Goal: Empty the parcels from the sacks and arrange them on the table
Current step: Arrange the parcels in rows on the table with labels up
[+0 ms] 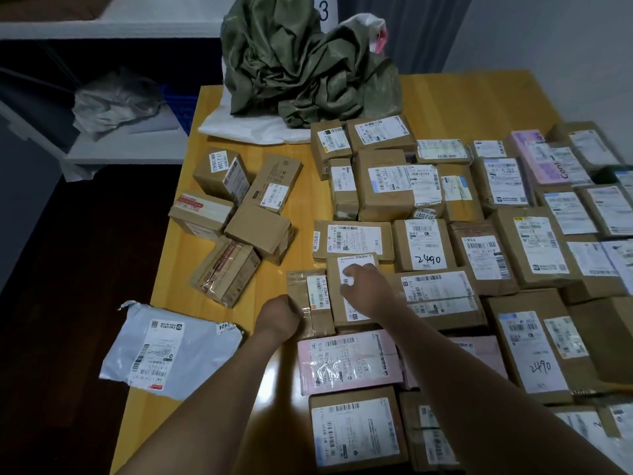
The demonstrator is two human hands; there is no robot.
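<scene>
Pressing down with my right hand (359, 286), I have its loosely bent fingertips on the white label of a small brown box (333, 296); the fingers lie on top and wrap round nothing. My left hand (277, 317) is curled, knuckles up, against the left side of the taped box (298, 286) that sits touching the first one. Its fingers are hidden from me, so I cannot tell whether they grip that box or only push it.

Both boxes lie near the front of the wooden table (462, 94), at the left edge of the rows of labelled parcels (424, 245) that cover its right half, flat and edge to edge. A pink parcel (346, 365) lies just in front of my hands. To the left, a loose cluster of cartons (239, 217) sits tilted and unsorted, and a grey mailer bag (171, 351) hangs over the table's near-left edge.

At the far end a crumpled green sack (301, 70) is heaped on a flattened white sack (246, 128).
</scene>
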